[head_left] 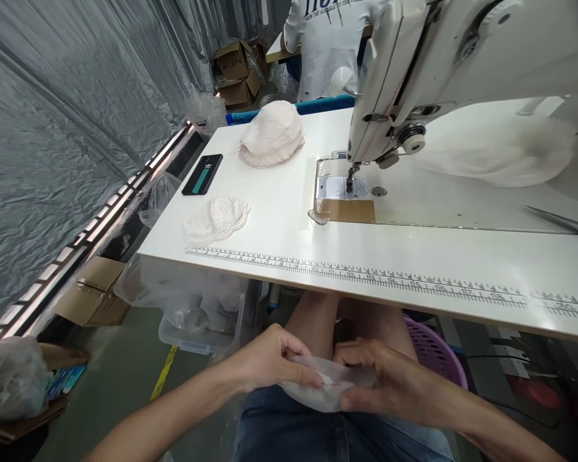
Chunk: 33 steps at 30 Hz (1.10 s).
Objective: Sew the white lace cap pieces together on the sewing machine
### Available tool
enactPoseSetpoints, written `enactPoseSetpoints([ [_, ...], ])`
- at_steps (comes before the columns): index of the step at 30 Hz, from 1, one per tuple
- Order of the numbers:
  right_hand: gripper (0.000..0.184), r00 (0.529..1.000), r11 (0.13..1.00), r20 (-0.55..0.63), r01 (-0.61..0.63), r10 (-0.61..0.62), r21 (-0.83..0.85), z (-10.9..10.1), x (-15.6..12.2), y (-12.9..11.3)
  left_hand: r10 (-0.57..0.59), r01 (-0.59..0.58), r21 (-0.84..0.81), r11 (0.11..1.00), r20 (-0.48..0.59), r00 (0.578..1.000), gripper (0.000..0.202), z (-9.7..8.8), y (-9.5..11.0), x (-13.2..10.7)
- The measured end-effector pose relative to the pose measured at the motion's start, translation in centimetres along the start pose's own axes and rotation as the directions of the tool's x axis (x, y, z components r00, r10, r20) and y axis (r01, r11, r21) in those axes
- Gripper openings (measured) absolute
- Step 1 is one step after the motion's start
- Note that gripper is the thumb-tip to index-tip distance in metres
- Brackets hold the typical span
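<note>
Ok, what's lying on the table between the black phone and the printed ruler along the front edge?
A small white lace piece lies there, between the phone and the ruler; the head view shows it.

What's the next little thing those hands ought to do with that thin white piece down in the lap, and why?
Probably lift the white fabric piece onto the table, toward the needle. The left hand and right hand both pinch it low over the lap, below the table edge, and the plate under the needle looks bare.
</note>
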State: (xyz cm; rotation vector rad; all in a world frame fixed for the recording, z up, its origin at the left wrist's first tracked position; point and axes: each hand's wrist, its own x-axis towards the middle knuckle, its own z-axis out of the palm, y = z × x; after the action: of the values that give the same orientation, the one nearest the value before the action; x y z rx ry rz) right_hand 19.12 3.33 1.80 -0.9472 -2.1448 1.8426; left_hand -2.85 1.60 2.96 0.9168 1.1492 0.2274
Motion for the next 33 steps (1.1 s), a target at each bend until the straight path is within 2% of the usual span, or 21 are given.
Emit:
enactPoseSetpoints([
  [3, 0.035, 0.999, 0.997, 0.043, -0.036, 0.032, 0.075, 0.1, -0.1, 0.3, 0.012, -0.012, 0.007, 1.000, 0.024, 1.000, 0.036, 0.1, 0.0, 0.3],
  [7, 0.030, 0.989, 0.977, 0.085, -0.131, 0.119, 0.167, -0.3, -0.5, 0.6, 0.041, -0.040, -0.002, 0.999, 0.056, 0.998, 0.034, 0.1, -0.3, 0.5],
  [13, 0.029, 0.988, 0.972, 0.017, -0.154, 0.153, 0.178, 0.3, -0.3, 0.4, 0.051, -0.052, 0.011, 0.999, 0.053, 0.997, 0.032, 0.6, -0.3, 0.6],
  [16, 0.030, 0.985, 0.953, 0.019, -0.170, 0.171, 0.250, 0.3, -0.4, 0.6, 0.124, -0.126, 0.036, 0.991, 0.058, 0.991, 0.032, 0.6, -0.6, 0.5],
  [18, 0.030, 0.982, 0.953, 0.013, -0.184, 0.186, 0.241, 0.1, -0.8, 0.8, 0.164, -0.166, 0.054, 0.985, 0.037, 0.986, 0.031, 0.6, -0.9, 0.5],
  [21, 0.031, 0.978, 0.959, 0.002, -0.205, 0.209, 0.195, 0.0, -1.3, 1.1, 0.165, -0.165, 0.032, 0.986, 0.005, 0.986, 0.031, 0.8, -1.1, 0.6],
  [27, 0.034, 0.975, 0.967, -0.052, -0.205, 0.215, 0.154, 0.3, -1.9, 1.3, 0.169, -0.169, 0.013, 0.986, -0.006, 0.986, 0.043, 1.4, -1.5, 0.7],
  [30, 0.033, 0.977, 0.972, -0.074, -0.190, 0.202, 0.141, 0.6, -2.0, 1.5, 0.162, -0.163, -0.004, 0.987, -0.061, 0.985, 0.047, 1.9, -2.2, 0.8],
  [33, 0.031, 0.979, 0.969, -0.062, -0.182, 0.195, 0.169, 0.6, -2.1, 1.8, 0.158, -0.161, -0.010, 0.987, -0.123, 0.980, 0.040, 2.6, -2.5, 1.0],
])
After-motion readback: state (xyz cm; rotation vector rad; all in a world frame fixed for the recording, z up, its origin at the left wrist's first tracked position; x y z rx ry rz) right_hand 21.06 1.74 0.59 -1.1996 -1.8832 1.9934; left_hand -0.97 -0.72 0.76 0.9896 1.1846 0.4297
